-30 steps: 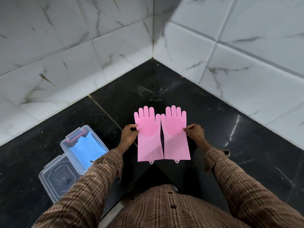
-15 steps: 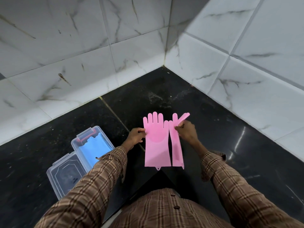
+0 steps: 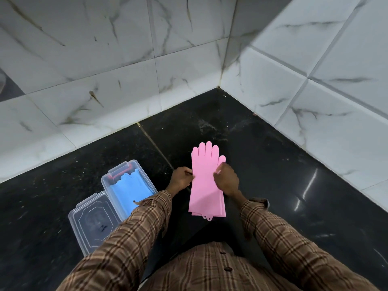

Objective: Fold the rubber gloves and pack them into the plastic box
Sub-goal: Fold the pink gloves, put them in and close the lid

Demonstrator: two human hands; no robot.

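Head cam shows the pair of pink gloves (image 3: 206, 183) now lying as one stack on the black tabletop (image 3: 273, 164). A second ago they sat side by side with a hand on each outer edge; half a second ago the right one was mid-flip, and now it's landed on top of the left one, cuffs lined up near the person, fingers pointing at the tiled corner.

The right hand (image 3: 226, 181) is spread over the middle of the stack, pressing it flat, not gripping anything as far as I can see. The left hand (image 3: 181, 179) is pinching the stack's left edge with its fingertips, keeping it from sliding.

So the stacking part looks done. My guess is a fold across the middle comes next, since the stack looks longer than the plastic box (image 3: 129, 190), which sits open just left of the left sleeve. It already has blue gloves (image 3: 130, 193) in it, with something red peeking out at the far end. Its clear lid (image 3: 92, 223) lies right beside it, touching. Room in there looks tight-ish.
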